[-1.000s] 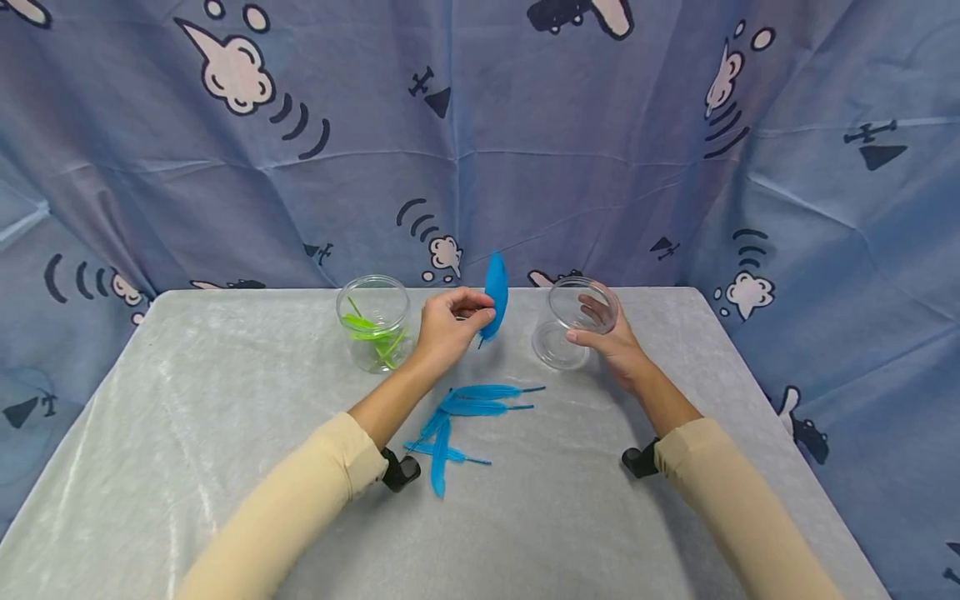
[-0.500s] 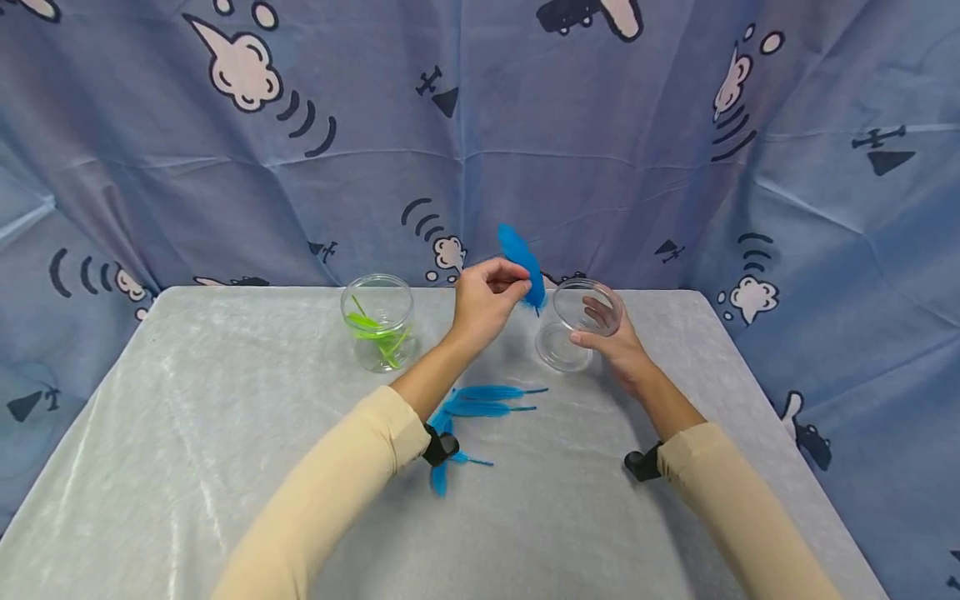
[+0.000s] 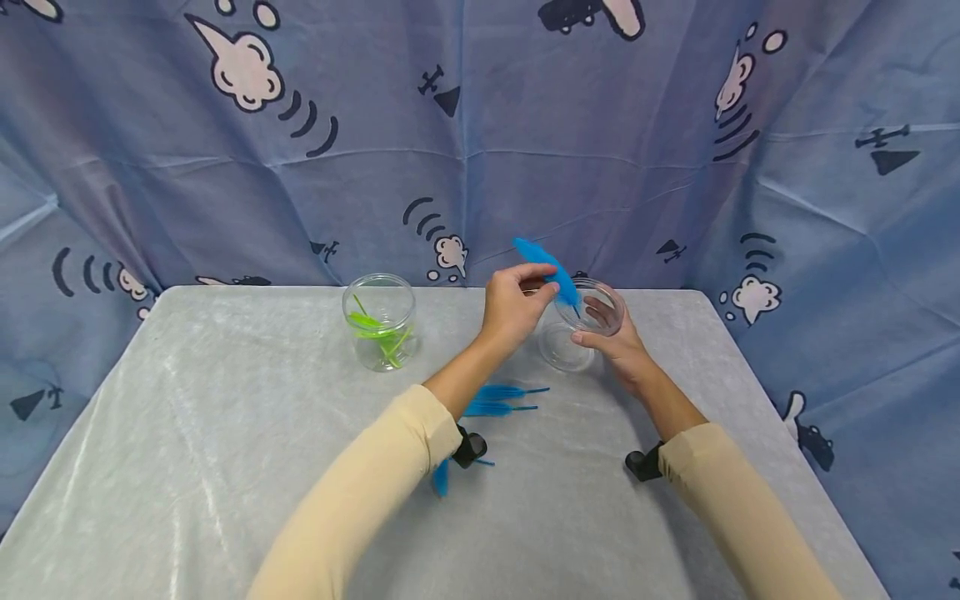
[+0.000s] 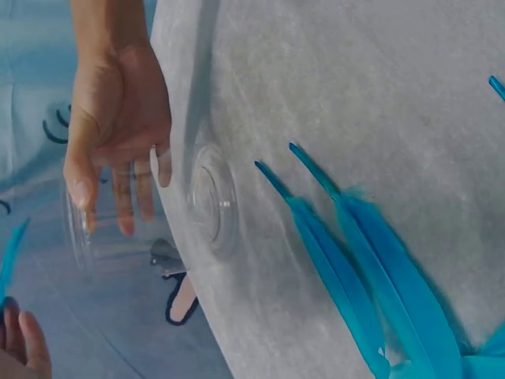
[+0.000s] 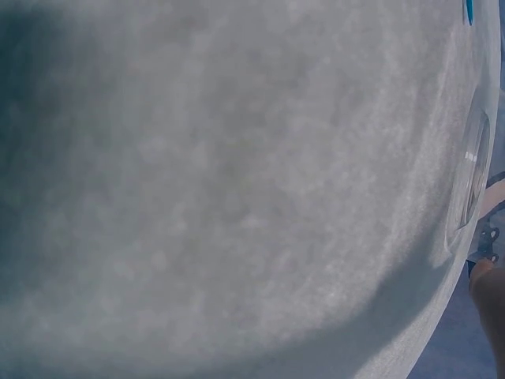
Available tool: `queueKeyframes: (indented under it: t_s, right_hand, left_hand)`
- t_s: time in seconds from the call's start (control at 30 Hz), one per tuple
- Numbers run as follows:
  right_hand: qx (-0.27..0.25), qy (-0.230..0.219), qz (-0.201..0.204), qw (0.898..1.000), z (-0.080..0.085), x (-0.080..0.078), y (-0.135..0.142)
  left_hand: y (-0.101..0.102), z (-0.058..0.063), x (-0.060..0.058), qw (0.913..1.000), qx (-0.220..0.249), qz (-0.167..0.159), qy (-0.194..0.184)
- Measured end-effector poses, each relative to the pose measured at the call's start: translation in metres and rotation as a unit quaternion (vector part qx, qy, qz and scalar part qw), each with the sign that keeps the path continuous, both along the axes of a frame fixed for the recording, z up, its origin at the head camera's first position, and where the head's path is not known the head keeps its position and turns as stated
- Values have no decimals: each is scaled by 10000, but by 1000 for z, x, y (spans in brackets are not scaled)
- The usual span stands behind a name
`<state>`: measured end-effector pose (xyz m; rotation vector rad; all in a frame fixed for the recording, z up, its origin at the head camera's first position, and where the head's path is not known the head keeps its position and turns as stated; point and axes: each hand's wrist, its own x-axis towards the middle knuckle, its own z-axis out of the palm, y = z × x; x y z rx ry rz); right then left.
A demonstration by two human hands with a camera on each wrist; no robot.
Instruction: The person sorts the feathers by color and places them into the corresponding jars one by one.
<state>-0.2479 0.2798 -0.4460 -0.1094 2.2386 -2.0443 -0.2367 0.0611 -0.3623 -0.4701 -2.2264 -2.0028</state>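
Observation:
In the head view my left hand [image 3: 516, 310] pinches a blue feather [image 3: 550, 268] between thumb and fingers. The feather leans with its dark quill end down over the mouth of a clear jar [image 3: 564, 353]. My right hand [image 3: 621, 343] grips this jar from its right side, thumb in front and fingers behind. The left wrist view shows the right hand [image 4: 122, 118] round the see-through wall, and only the fingertips of the left hand [image 4: 25, 343] at the lower left. More blue feathers [image 3: 491, 408] lie on the table, partly hidden under my left forearm.
A second clear jar [image 3: 379, 287] stands at the back left with several green feathers [image 3: 386, 340] inside. A pale grey cloth covers the table [image 3: 225, 417]. A blue printed curtain [image 3: 525, 150] hangs behind its far edge.
My left hand has moved right with the blue feather, from between the jars to the right jar's mouth. The feather has tipped quill-down toward it. My right hand and its jar stay nearly still.

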Motion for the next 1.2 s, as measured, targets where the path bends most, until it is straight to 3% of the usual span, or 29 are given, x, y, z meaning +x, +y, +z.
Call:
queueKeyframes:
  t_s: [0.17, 0.3, 0.5, 0.87, 1.2]
  right_hand:
    - [29, -92, 27, 10000, 1, 0, 0]
    - [32, -99, 29, 9999, 2, 0, 0]
    - [61, -69, -29, 10000, 2, 0, -1]
    - [-85, 2, -35, 10000, 0, 1, -1]
    - [-145, 35, -61, 9999, 0, 0, -2]
  left_hand:
    - [3, -3, 2, 9964, -690, -482, 26]
    - [2, -5, 4, 9885, -1218, -891, -101]
    - [1, -7, 6, 9766, -1745, -1233, -238]
    - [7, -7, 7, 9642, -2179, -1495, -210]
    - [5, -12, 6, 9630, -2266, -1457, 42]
